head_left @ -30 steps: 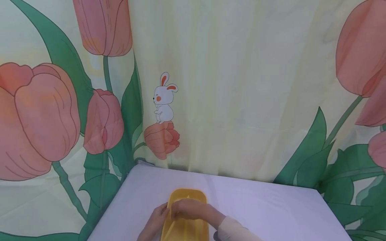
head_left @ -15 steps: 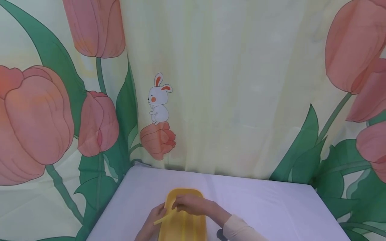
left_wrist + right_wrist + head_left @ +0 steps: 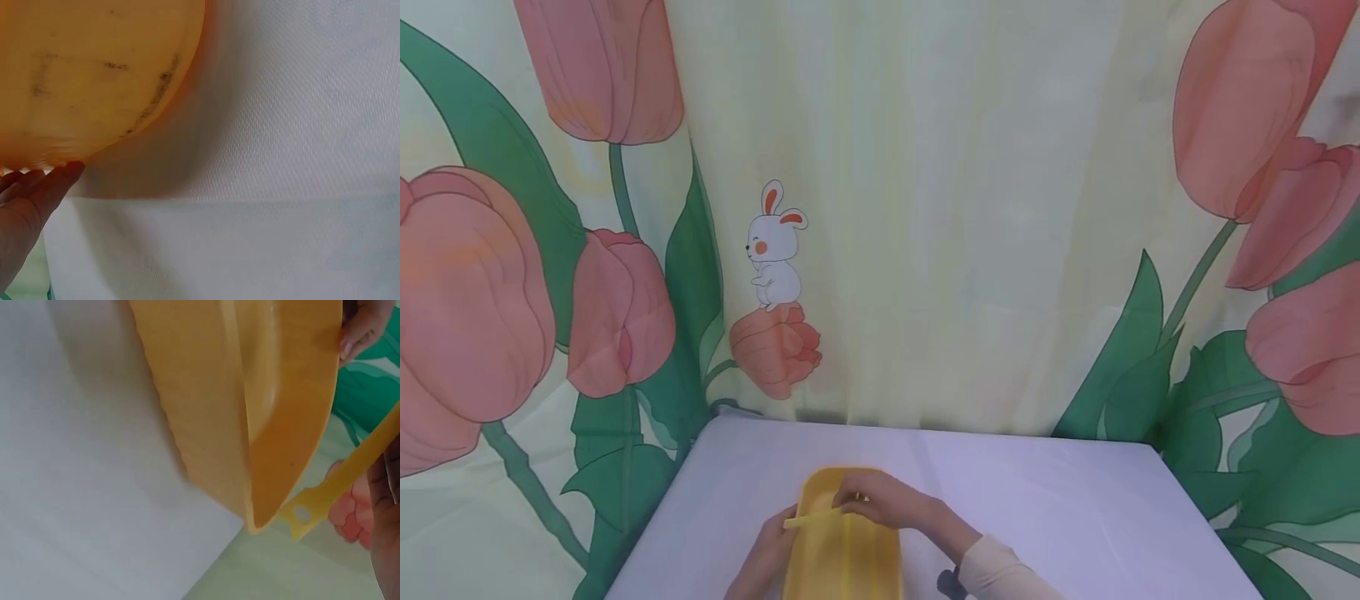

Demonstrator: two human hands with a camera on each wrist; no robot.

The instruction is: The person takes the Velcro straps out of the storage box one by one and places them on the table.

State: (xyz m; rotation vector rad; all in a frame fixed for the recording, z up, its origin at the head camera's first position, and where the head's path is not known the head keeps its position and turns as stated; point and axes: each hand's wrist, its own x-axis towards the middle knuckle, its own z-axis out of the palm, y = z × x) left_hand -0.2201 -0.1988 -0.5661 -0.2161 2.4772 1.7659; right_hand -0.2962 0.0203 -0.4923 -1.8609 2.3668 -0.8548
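Note:
A yellow plastic tray (image 3: pixel 823 567) with rounded corners and raised walls lies lengthwise before me in the head view. My left hand (image 3: pixel 766 546) grips its left rim; the right wrist view shows the thumb (image 3: pixel 357 339) over that edge. In the left wrist view, fingers (image 3: pixel 53 187) reach under the tray's scuffed underside (image 3: pixel 94 81), which is tipped up from the cloth. Over the far part of the tray, my right hand (image 3: pixel 883 500) pinches a long yellow plastic strip (image 3: pixel 811 519). That strip (image 3: pixel 350 472) has a notched end with a round hole.
A white cloth (image 3: pixel 1000 492) covers the table. Behind it hangs a pale curtain (image 3: pixel 925 250) printed with tulips and a white rabbit (image 3: pixel 777 258). A dark object (image 3: pixel 951 583) shows beside the right forearm.
The right hand has lifted the yellow strip from inside the tray and swung it from slanting to nearly level, its free end pointing left. The left hand keeps its hold. The head view has shifted slightly.

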